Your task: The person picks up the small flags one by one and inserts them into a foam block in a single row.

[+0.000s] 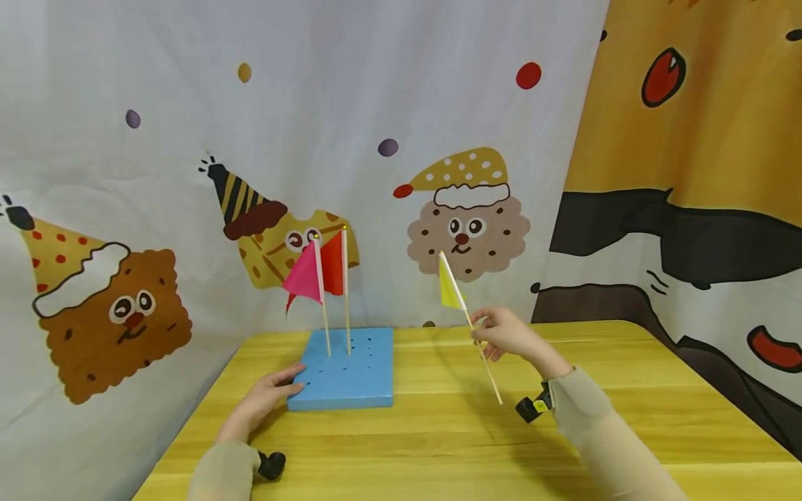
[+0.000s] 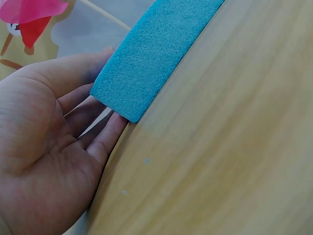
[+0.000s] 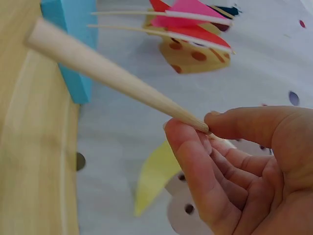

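Note:
A blue foam board with small holes lies on the table. Two flags on thin sticks stand upright in it: a pink flag and a red flag. My left hand holds the board at its left edge, near the front corner; in the left wrist view the thumb is by the upper edge of the board, the other fingers partly hidden behind it. To the board's right, my right hand pinches the wooden stick of a yellow flag between thumb and fingers, tilted above the table.
The wooden table reaches back to a printed cloth with cartoon biscuits and cheese. A small camera is strapped at each wrist. Tiny blue crumbs lie on the table by the left hand.

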The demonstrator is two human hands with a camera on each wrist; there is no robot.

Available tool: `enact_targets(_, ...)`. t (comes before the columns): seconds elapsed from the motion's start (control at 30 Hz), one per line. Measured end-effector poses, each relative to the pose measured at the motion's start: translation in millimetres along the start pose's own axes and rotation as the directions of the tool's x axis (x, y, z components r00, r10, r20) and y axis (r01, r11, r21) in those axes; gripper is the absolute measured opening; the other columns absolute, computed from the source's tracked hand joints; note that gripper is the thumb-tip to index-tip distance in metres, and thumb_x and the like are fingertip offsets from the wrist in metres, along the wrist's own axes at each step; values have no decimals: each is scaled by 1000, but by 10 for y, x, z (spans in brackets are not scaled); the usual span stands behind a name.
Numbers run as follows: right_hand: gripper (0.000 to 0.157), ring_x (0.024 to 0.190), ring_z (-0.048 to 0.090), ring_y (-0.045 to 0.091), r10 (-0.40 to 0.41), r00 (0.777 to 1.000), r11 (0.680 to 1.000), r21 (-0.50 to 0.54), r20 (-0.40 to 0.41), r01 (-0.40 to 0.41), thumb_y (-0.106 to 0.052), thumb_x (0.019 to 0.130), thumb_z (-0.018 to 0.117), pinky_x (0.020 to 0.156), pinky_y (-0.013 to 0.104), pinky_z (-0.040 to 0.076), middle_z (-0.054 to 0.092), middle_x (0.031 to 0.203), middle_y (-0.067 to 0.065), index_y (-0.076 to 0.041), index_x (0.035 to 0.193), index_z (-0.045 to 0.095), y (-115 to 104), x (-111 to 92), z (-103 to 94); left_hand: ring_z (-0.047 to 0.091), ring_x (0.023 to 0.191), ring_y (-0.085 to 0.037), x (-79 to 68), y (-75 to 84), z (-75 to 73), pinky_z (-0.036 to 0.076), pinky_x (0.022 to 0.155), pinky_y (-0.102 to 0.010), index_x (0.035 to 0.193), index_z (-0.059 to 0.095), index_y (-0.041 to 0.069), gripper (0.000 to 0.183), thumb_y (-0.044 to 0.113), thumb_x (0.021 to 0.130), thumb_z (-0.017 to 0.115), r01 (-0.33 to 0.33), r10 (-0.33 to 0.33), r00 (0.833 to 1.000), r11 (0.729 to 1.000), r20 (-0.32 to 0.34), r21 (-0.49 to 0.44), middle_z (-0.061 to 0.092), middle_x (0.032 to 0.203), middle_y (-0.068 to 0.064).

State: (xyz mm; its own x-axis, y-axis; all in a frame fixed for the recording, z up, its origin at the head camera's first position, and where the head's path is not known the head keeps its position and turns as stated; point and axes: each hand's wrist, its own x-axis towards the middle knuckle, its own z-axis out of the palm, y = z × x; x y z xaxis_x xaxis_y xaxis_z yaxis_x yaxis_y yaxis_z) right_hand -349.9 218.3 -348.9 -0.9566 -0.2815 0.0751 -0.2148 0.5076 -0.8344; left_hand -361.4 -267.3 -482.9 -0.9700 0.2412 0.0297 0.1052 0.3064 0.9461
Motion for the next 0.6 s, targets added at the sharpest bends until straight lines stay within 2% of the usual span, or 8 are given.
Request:
enact_targets(0.27,27,59,66,37,-83,997,996,-9,6,83,-6,94,60,48,42,56,66,80,10,2,119,55,-71,193,342,23,141,-42,17,31,9,25,110,-57,145,46,3,58,21,93,67,-27,27,1000,999,1,20,26,155,-20)
enact_targets(0.6,24,60,67,30,-146,989,989,13,-15,146,-9,95,61,50,38,56,66,89,10,-3,118,58,-196,459,714,26,140,-42,-13,7,7,25,111,-57,144,48,4,57,19,93,67,-21,22,999,999,-26,23,31,154,-20)
